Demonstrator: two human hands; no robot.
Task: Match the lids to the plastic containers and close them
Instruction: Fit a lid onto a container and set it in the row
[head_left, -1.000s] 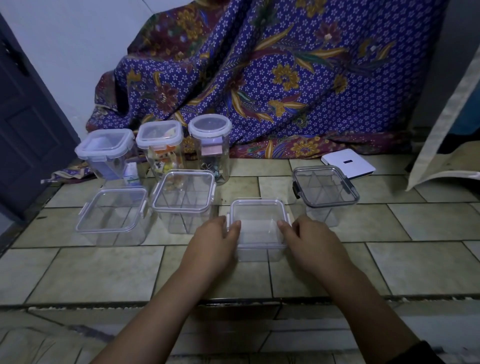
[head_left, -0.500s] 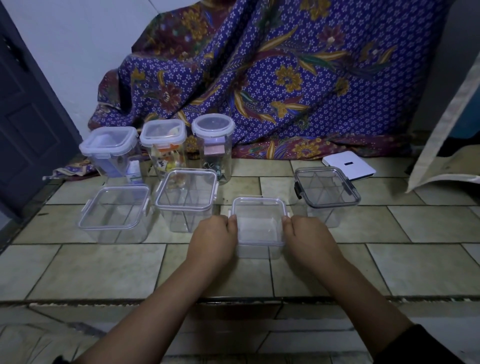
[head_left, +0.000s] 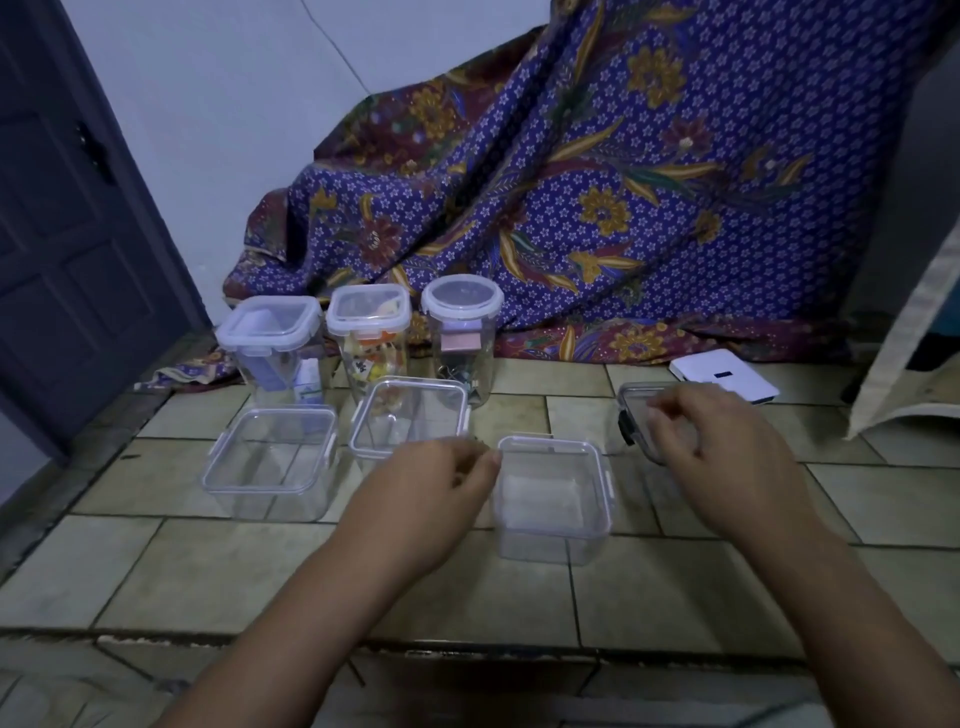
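The work surface is a tiled floor (head_left: 467, 582) of pale rectangular tiles, ending in a step edge along the near side. A dark panelled door (head_left: 67, 223) stands at far left beside a plain wall. A purple floral batik cloth (head_left: 597, 171) drapes down the far side.

Bare tile lies near the containers, on both sides of the forearms.

Far row, left to right: a lidded square container (head_left: 270, 343), a lidded container with coloured contents (head_left: 370, 338), and a round lidded jar (head_left: 462, 332). Near row: a clear rectangular container (head_left: 270, 462), long axis left-right, lid seated; a clear square container (head_left: 410, 421), lid seated; a small clear container (head_left: 553, 499) at centre, lid on top, mouth upward, roughly square. At right, a grey-lidded container (head_left: 636, 415) is partly hidden by the right hand. A white flat device (head_left: 724, 375) lies far right.

The left hand (head_left: 426, 499) hovers just left of the small clear container, fingers curled loosely, holding nothing. The right hand (head_left: 727, 467) is over the grey-lidded container, fingers curled; contact cannot be determined.
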